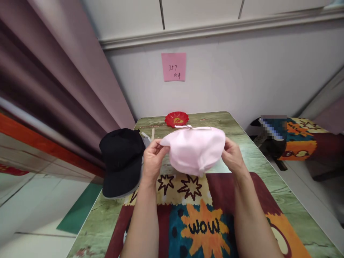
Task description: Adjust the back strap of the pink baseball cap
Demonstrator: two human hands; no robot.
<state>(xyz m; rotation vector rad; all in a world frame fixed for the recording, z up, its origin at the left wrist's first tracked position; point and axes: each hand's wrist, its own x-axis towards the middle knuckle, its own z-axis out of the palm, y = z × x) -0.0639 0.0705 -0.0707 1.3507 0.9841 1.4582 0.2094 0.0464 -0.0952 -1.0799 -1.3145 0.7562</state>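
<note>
A pale pink fabric hat [197, 148] hangs in the air above the table, stretched between both hands. My left hand [153, 157] pinches its pointed left edge between thumb and fingers. On the other side, my right hand [231, 156] grips the right edge, with some fingertips hidden behind the cloth. A thin strap shows along the hat's top edge. To the left of my left hand, a black hat [122, 161] with its brim toward me lies at the table's left edge, over a greyish one partly hidden beneath it.
A red scalloped dish [176, 119] stands at the table's back. A colourful mat [202, 229] covers the near part of the green marbled table [88, 229]. A pink note [173, 67] is on the wall, with a curtain at left and a patterned seat at right.
</note>
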